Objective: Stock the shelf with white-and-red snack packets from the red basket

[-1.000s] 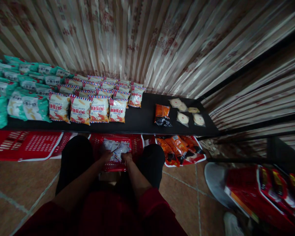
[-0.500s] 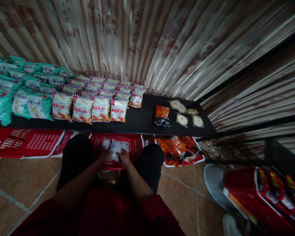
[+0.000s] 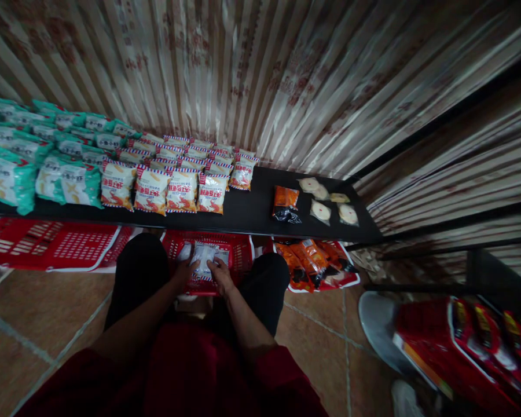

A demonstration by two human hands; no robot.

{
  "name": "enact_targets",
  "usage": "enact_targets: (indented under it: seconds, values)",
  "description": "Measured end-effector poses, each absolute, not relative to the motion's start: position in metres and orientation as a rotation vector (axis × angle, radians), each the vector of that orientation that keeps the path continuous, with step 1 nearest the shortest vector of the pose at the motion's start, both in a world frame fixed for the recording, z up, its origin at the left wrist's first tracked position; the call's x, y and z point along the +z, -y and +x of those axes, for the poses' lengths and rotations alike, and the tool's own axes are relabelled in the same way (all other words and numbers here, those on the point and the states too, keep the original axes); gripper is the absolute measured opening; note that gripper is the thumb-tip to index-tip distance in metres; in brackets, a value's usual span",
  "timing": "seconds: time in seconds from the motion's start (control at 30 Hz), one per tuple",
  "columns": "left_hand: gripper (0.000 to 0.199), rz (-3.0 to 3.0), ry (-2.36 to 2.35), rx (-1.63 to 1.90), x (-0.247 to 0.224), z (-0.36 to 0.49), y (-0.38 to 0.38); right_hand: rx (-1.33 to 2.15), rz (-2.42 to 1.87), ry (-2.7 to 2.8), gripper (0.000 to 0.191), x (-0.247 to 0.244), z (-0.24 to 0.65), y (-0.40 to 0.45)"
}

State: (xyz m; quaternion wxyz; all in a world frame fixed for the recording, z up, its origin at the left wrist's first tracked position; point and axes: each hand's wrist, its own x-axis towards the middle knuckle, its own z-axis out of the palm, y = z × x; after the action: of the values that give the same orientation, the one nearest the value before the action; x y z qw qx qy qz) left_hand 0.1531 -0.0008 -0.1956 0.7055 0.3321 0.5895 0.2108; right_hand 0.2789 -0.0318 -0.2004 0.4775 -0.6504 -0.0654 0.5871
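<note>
Between my knees is a red plastic basket (image 3: 242,255) with a few pale snack bags in it. My left hand (image 3: 186,273) grips the left side of one silvery-white snack bag (image 3: 203,259) with a striped edge. On the bag's right side, my right hand (image 3: 220,274) holds it with the thumb on top. The bag lies low in the basket, its back facing up. Another pale bag (image 3: 184,252) sits beside it on the left. Behind the basket, rows of white-and-orange snack bags (image 3: 181,190) with striped edges stand on a black shelf (image 3: 247,213).
Teal snack bags (image 3: 76,180) fill the shelf's left part. An orange packet (image 3: 285,202) and several round, flat packets (image 3: 320,211) lie to the right. Below are a red basket (image 3: 52,243) at left and a basket of orange packets (image 3: 310,260) at right. A striped curtain (image 3: 252,75) hangs behind.
Both hands have shifted slightly, and the bag between them now sits more upright to view with its striped edge nearer me. The view has turned a little left.
</note>
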Motion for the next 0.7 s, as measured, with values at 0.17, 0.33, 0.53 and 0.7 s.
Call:
enact_targets:
  seconds: [0.17, 0.33, 0.53, 0.7]
  values:
    - [0.054, 0.754, -1.260, 0.511, -0.191, 0.152, 0.005, 1.458, -1.529, 0.124, 0.039, -0.196, 0.283, 0.031]
    - [0.047, 0.777, -1.252, 0.525, -0.177, 0.152, 0.010, 1.525, -1.385, 0.076, 0.036, -0.188, 0.284, 0.028]
    - [0.036, 0.821, -1.280, 0.521, -0.160, 0.149, 0.009, 1.506, -1.406, 0.111, 0.041, -0.184, 0.280, 0.030]
    - [0.037, 0.821, -1.294, 0.488, -0.155, 0.152, 0.011, 1.476, -1.440, 0.141, 0.039, -0.172, 0.277, 0.032]
